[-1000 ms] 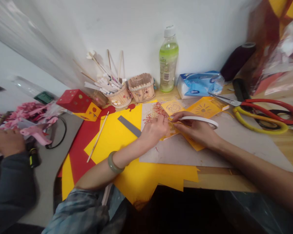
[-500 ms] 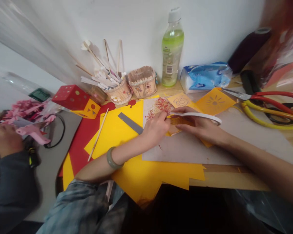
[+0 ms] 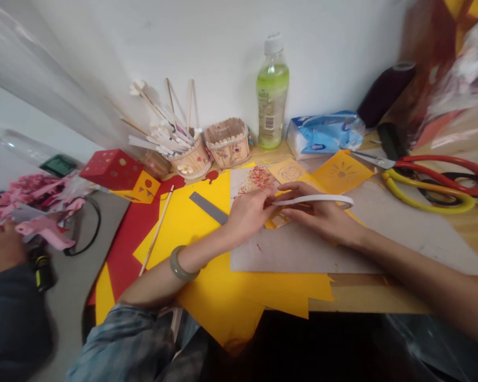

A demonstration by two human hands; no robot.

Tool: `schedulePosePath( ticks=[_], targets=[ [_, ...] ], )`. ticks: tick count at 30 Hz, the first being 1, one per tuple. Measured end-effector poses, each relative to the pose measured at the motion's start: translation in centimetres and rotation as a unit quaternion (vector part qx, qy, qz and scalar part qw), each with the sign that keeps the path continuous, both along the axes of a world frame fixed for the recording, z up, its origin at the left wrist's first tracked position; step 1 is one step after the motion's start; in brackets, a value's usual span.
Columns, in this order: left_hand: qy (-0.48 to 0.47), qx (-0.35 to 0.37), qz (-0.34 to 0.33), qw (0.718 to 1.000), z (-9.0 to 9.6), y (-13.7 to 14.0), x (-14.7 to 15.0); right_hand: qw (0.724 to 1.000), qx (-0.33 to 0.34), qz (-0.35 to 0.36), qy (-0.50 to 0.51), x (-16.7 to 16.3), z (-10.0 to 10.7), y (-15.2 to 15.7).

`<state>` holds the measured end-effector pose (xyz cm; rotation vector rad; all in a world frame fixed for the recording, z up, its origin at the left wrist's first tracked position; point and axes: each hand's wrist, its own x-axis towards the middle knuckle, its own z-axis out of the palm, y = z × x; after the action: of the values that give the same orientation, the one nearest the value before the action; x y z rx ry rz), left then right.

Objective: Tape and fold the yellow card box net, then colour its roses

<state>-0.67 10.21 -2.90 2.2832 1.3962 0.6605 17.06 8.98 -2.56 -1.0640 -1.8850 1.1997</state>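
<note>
My left hand [image 3: 249, 212] is closed, its fingertips pinched at the left end of a white curved strip [image 3: 322, 198] that looks like tape. The strip arches over my right hand [image 3: 326, 217], whose thumb and fingers close on a small orange paper piece [image 3: 278, 220]. Both hands nearly touch, just over a white sheet [image 3: 287, 252]. Behind them lie an orange cut-out with a spiral pattern [image 3: 290, 172] and another with a sun-like pattern [image 3: 342, 171]. Red and yellow scraps [image 3: 261, 178] are scattered on the sheet. My fingers hide part of the paper.
Red-handled scissors [image 3: 442, 167] and yellow-handled ones [image 3: 426, 199] lie right. A grey ruler [image 3: 209, 207] and a stick [image 3: 157, 231] rest on yellow paper [image 3: 207, 276]. Behind stand a bottle [image 3: 272, 101], tissues [image 3: 326, 135] and decorated pots [image 3: 228, 146]. Another person's hand [image 3: 2, 249] is left, near a pink glue gun [image 3: 48, 229].
The camera view has shifted, so the table things sit slightly lower and further left. My left fingers have moved a little against the strip; both hands keep their grip.
</note>
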Motion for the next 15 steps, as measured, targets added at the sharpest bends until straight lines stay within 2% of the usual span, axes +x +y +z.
schedulePosePath(
  ticks=[2,6,10,13,15],
  targets=[
    [-0.083,-0.056,0.012,0.995,-0.2,0.2,-0.1,1.000,0.024,-0.009,-0.012,0.0,0.1,0.0],
    [-0.231,-0.166,0.028,0.958,-1.1,1.1,-0.2,0.995,0.080,-0.030,-0.047,0.0,0.3,0.2],
    [-0.298,-0.214,0.033,0.930,-1.3,1.8,-0.1,0.992,0.100,-0.036,-0.065,-0.1,0.5,0.4],
    [-0.344,-0.236,0.034,0.908,-0.6,2.2,0.1,0.992,0.096,-0.045,-0.065,-0.3,0.5,0.3],
    [-0.356,-0.228,0.021,0.906,0.1,2.2,0.2,0.992,0.092,-0.061,-0.063,-0.2,0.5,0.3]
  ],
)
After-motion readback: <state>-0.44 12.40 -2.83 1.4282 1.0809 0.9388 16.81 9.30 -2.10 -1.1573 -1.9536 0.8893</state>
